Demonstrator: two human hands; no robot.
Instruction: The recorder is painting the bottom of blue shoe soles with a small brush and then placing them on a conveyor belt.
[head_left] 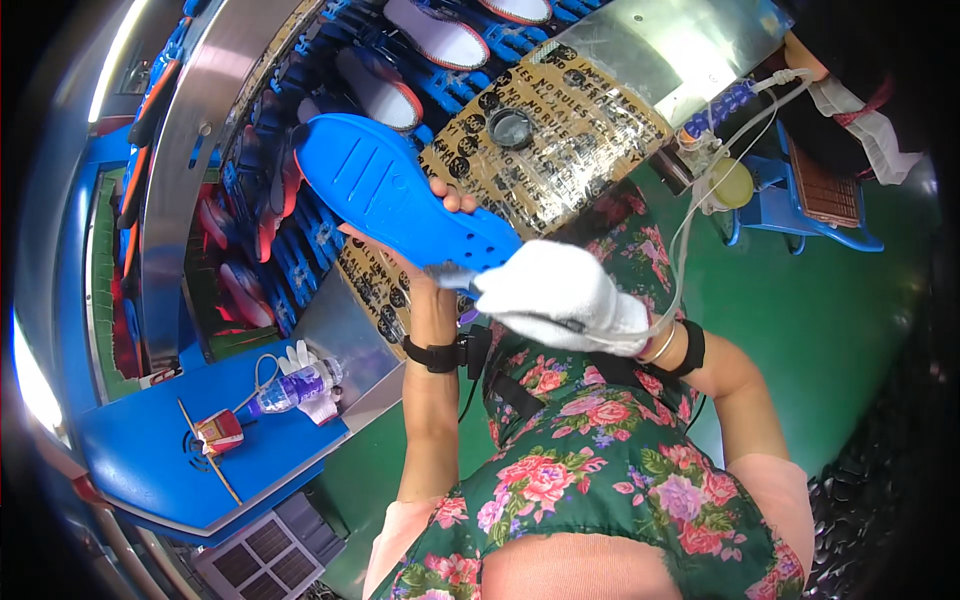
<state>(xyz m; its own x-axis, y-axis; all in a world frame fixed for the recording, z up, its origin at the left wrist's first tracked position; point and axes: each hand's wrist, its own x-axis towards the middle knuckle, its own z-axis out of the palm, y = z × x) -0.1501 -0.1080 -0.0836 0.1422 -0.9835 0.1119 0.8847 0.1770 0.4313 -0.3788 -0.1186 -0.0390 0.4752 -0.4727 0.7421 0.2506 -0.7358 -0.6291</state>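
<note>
A blue shoe sole (365,180) is tilted in front of me, its wide end up and to the left, its perforated end near my right hand. My left hand (453,196) is closed round its narrower middle, fingertips over the far edge; the palm is partly hidden beneath. In a white glove, my right hand (555,290) grips a brush (452,273), whose dark bristles lie at the near edge of the perforated end; I cannot tell whether they touch it. A clear tube (680,270) runs from the right wrist up to the far right.
Beyond the sole lies a tape-covered work surface (560,160) with a small round dish (511,128). A rack of shoe parts (440,35) stands behind. At left, a blue table (140,440) bears a bottle (295,388) and a glove (322,405). Another person (850,100) is at far right.
</note>
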